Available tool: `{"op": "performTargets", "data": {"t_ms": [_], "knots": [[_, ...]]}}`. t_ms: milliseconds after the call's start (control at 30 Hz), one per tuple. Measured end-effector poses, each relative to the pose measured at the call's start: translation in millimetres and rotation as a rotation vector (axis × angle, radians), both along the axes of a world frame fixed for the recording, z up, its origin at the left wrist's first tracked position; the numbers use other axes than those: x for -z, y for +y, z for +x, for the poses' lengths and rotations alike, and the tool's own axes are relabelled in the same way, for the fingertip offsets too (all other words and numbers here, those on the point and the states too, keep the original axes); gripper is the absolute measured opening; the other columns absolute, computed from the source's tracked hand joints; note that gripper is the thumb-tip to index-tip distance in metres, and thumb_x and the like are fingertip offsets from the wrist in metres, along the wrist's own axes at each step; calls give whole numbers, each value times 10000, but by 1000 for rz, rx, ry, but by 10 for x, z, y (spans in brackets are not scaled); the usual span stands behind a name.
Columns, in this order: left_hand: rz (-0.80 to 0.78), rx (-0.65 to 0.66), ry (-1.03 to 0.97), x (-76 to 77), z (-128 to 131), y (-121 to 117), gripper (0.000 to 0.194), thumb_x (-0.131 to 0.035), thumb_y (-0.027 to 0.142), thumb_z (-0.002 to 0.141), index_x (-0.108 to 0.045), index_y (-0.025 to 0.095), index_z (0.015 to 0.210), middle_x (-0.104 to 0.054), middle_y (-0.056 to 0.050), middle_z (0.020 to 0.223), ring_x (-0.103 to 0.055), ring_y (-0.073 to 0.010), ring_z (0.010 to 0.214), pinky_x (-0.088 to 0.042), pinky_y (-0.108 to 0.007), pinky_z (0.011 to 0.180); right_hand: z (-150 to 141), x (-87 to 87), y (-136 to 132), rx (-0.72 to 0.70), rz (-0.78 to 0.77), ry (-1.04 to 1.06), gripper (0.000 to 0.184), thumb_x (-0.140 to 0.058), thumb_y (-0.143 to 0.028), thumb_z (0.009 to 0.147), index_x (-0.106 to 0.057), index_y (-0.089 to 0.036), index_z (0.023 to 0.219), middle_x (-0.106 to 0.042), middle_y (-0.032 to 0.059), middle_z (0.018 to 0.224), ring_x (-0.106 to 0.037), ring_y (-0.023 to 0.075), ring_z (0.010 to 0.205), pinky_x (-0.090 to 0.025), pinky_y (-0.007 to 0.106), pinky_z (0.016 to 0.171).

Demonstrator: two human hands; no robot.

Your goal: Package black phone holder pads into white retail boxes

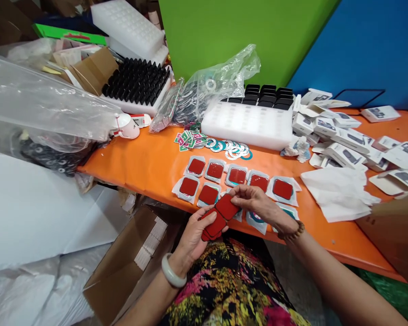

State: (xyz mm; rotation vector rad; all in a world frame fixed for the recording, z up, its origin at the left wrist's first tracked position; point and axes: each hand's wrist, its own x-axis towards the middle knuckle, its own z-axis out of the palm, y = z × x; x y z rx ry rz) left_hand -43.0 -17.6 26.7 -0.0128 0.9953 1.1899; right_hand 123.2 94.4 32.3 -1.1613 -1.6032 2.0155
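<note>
Red squares (213,225): left hand (194,231) fingers closed round them; right hand (260,207) fingers pinched together on 1 upper square (227,207).

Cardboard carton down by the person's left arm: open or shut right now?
Open. No flaps cover the top of the carton, and a row of white stacked pieces shows inside.
</note>
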Motion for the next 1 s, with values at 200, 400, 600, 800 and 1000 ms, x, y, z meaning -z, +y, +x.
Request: {"op": "performTargets", "data": {"t_ms": [200,400,600,800,1000], "knots": [[-14,74,-31,-19,-29,-59,318,-673,84,738,-615,99,1051,-717,-137,991,-686,-280,951,-555,-452,863,168,110,200,-12,179,-116,217,-630,-357,766,-671,-164,855,-667,33,789,-577,143,682,-454,284,638],[-50,78,72,1,13,-65,292,-729,116,713,-638,100,991,-721,-101,901,-697,-223,791,-569,-462,829,94,306,150,13,424,-289,156,-599,-216,791,-722,-193,884,-727,66,930,-640,224,863,-495,368,767],[-12,69,51,5,52,-29,256,-722,157,733,-653,105,974,-725,-104,924,-696,-238,860,-558,-453,865,112,348,64,90,708,-335,191,-575,-247,841,-698,-192,976,-662,75,903,-607,200,800,-484,352,739],[21,109,67,2,142,58,352,-764,148,700,-633,113,1025,-715,-120,1014,-698,-251,900,-578,-411,839,107,142,-177,37,289,-107,223,-626,-410,806,-637,-191,849,-625,6,734,-546,129,638,-438,262,593],[18,192,62,-32,277,128,306,-727,156,746,-598,118,1021,-721,-127,957,-713,-245,830,-597,-360,746,341,113,-192,157,18,32,294,-705,-417,691,-601,-178,826,-598,-9,699,-485,90,578,-400,234,541]]}}
